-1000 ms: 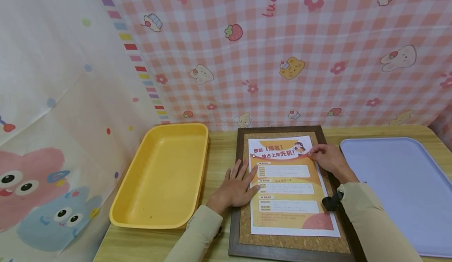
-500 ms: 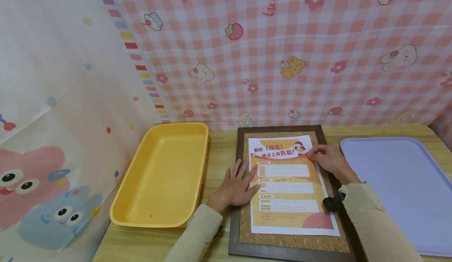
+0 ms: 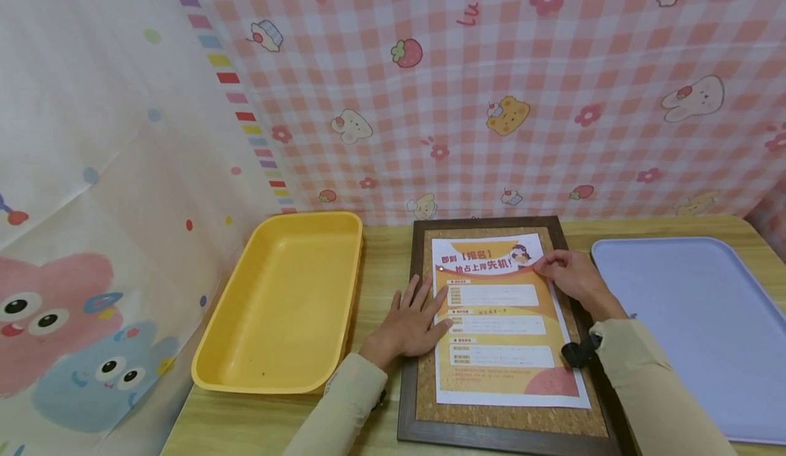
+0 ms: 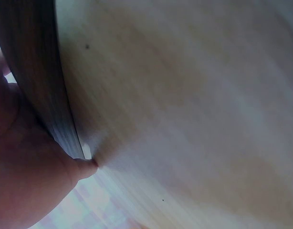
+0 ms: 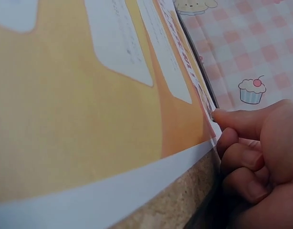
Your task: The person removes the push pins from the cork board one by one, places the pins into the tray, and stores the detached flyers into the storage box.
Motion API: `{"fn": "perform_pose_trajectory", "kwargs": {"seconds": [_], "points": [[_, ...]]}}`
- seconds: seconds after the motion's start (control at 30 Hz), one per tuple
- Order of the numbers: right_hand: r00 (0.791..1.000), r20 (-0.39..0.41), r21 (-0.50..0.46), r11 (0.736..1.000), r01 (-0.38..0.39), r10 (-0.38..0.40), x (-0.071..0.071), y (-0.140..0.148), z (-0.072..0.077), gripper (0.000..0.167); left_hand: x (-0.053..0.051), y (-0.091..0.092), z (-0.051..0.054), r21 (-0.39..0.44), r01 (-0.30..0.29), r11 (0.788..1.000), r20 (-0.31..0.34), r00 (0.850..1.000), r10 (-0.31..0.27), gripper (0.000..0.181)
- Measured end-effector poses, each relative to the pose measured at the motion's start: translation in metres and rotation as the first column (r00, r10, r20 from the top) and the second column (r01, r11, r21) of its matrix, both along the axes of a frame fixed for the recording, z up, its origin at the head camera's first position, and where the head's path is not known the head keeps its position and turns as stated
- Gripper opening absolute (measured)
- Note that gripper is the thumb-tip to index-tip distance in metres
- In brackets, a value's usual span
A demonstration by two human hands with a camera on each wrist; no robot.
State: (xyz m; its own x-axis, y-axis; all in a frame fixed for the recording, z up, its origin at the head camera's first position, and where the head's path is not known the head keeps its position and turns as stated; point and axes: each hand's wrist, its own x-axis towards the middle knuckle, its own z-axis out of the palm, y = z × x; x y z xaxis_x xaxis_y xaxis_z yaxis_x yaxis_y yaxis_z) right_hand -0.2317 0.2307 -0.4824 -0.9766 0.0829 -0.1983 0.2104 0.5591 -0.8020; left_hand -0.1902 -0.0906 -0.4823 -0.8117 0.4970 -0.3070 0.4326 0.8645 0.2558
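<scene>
A yellow-orange printed poster point(image 3: 500, 388) lies on a cork board point(image 3: 522, 425) with a dark wooden frame point(image 3: 510, 440). My left hand point(image 3: 408, 323) rests with spread fingers across the frame's left side, fingertips on the poster; the left wrist view shows part of that hand point(image 4: 32, 167) against the frame. At the poster's upper right edge, my right hand point(image 3: 574, 280) has curled fingers. In the right wrist view its thumb and index finger point(image 5: 227, 137) meet at a tiny shiny thumbtack point(image 5: 213, 115), mostly covered. Another small silvery thumbtack point(image 3: 441, 269) sits at the poster's upper left.
To the left stands a yellow plastic tray point(image 3: 279, 306). A lavender tray point(image 3: 688, 319) lies on the right, close to the right forearm. Beneath everything is a wood-grain table point(image 3: 383, 251), with a pink checked cloth point(image 3: 381, 101) hanging behind it.
The right fingertips have shifted very slightly at the poster's right edge, and the bit of tack glimpsed there earlier is covered in the head view. The left hand stays in place.
</scene>
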Motion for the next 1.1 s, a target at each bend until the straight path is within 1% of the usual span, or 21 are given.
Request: {"fn": "perform_pose_trajectory", "kwargs": {"seconds": [0.17,0.3,0.5,0.63,0.87,0.97,1.1], "points": [[1.000,0.021,-0.033,0.999,0.019,-0.019,0.000,0.000,0.003,0.026,-0.002,-0.001,-0.001,-0.001,0.003,1.000,0.011,1.000,-0.002,0.065],[1.000,0.016,-0.069,0.997,0.024,-0.023,0.000,-0.001,0.005,0.026,-0.004,-0.001,-0.002,-0.004,0.000,1.000,0.008,1.000,0.000,0.065],[1.000,0.021,-0.081,0.997,-0.002,0.004,0.004,0.002,0.008,0.030,-0.002,-0.001,-0.001,-0.005,0.000,1.000,0.009,1.000,0.000,0.065],[1.000,0.011,-0.094,0.996,-0.014,0.015,0.008,0.007,0.011,0.033,-0.003,-0.001,-0.002,-0.006,-0.003,1.000,-0.001,1.000,0.003,0.065],[0.998,-0.042,-0.090,0.995,-0.047,0.043,0.019,0.024,0.014,0.037,-0.003,0.000,0.001,0.003,-0.002,1.000,0.001,1.000,0.002,0.065],[0.997,-0.054,-0.102,0.993,-0.060,0.054,0.024,0.031,0.018,0.040,-0.004,0.000,-0.002,-0.008,-0.002,1.000,0.014,1.000,0.002,0.065],[0.997,-0.054,-0.079,0.995,-0.063,0.058,0.031,0.041,0.023,0.044,-0.007,-0.001,-0.009,-0.008,-0.002,1.000,0.024,1.000,0.002,0.066]]}}
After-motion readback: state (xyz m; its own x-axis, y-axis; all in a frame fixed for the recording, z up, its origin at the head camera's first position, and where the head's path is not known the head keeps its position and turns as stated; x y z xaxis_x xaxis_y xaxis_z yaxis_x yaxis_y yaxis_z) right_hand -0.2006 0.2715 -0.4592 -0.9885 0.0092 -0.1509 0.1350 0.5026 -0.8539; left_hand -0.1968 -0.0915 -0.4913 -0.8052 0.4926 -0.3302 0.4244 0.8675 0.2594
